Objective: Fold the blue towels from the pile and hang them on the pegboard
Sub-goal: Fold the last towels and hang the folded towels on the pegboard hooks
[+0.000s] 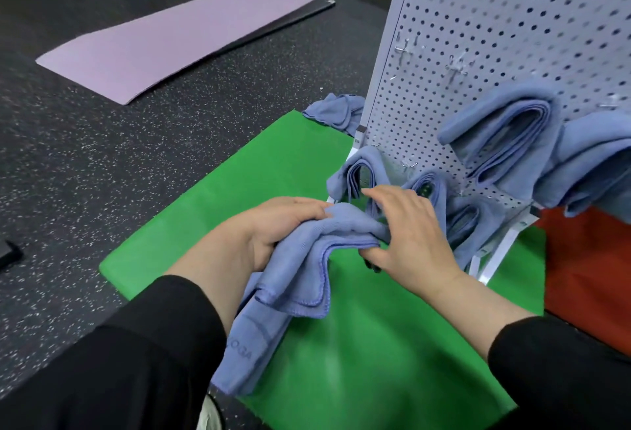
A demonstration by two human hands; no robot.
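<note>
Fingers [307,211] of both hands are curled round towel [293,279], long axis hanging down; pegboard [478,54] is nearer right hand [409,235].

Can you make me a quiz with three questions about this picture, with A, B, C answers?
1. Where is the pile of unfolded towels?
A. On the purple mat
B. On the floor beside the pegboard
C. On the red mat

2. What colour is the mat under the hands?
A. Green
B. Yellow
C. White

3. What is the left hand doing?
A. Resting flat on the floor
B. Waving
C. Gripping a blue towel

Answers: B, it lies by the pegboard's left edge. A, it is bright green. C, fingers curl round the blue towel.
</note>
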